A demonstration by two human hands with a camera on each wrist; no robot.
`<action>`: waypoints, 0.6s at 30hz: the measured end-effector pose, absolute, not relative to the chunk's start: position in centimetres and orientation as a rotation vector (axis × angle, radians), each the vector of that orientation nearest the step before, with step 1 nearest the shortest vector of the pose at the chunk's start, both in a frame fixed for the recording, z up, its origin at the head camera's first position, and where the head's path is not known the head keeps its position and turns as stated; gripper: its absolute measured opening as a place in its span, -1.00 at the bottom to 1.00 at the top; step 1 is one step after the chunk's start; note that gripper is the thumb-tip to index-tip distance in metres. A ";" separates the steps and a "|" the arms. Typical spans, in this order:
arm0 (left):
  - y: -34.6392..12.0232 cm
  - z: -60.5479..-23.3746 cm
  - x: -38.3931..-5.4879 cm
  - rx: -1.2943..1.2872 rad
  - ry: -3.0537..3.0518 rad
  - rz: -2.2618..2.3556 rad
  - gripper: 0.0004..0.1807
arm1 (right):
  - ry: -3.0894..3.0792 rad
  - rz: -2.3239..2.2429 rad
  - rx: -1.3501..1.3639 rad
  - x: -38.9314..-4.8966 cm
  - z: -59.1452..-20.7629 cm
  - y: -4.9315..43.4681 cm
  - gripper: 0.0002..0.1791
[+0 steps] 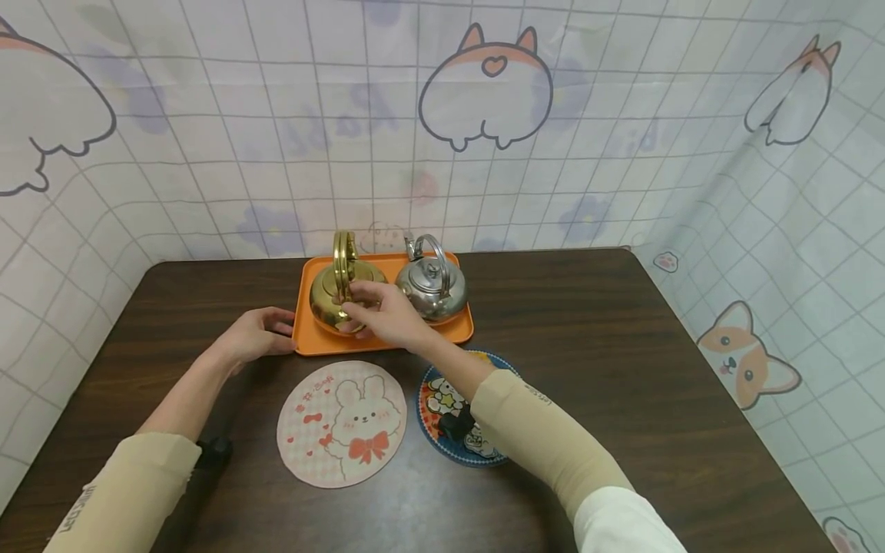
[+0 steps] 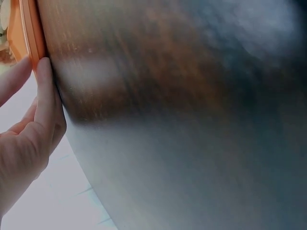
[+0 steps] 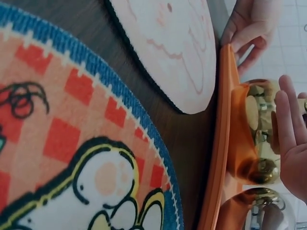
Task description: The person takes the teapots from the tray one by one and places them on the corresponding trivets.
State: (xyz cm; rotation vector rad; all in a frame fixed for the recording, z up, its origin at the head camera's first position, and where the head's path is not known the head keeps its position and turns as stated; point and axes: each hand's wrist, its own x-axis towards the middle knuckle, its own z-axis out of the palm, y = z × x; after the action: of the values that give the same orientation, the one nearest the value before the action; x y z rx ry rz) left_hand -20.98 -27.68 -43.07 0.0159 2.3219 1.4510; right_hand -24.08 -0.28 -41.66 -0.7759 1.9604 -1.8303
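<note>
On an orange tray [image 1: 309,335] stand a gold kettle [image 1: 323,298] at the left and a silver kettle [image 1: 430,286] at the right, both with arched handles up. My left hand [image 1: 250,338] pinches the tray's near left corner; the left wrist view has the thumb [image 2: 18,79] at the rim and a finger along the outer wall. In front of the gold kettle is my right hand [image 1: 396,316], fingertips close to the foot of its handle. The right wrist view shows those fingers [image 3: 286,122] extended beside the shiny gold body.
A pink round mat with a rabbit [image 1: 342,422] lies in front of the tray. Right of it is a blue-rimmed round mat [image 1: 442,442], partly under my right forearm. The dark wooden table [image 1: 588,346] meets a tiled-pattern cloth [image 1: 622,184] at the back.
</note>
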 end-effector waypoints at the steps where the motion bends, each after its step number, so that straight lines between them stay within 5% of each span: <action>1: -27.7 -43.1 -21.0 0.015 2.322 1.450 -0.25 | 1.955 -1.835 -0.784 -24.1 -41.8 -0.3 -0.57; 18: -27.8 -43.3 -21.2 0.011 2.345 1.425 -0.25 | 1.895 -2.023 -0.836 -24.1 -42.8 -1.0 -0.62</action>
State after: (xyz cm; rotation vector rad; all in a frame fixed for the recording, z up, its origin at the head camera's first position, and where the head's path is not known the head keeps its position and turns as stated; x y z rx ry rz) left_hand -21.15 -27.79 -43.32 0.0110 2.3452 1.4255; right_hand -24.11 -0.99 -42.84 -0.8358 1.8945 -2.0234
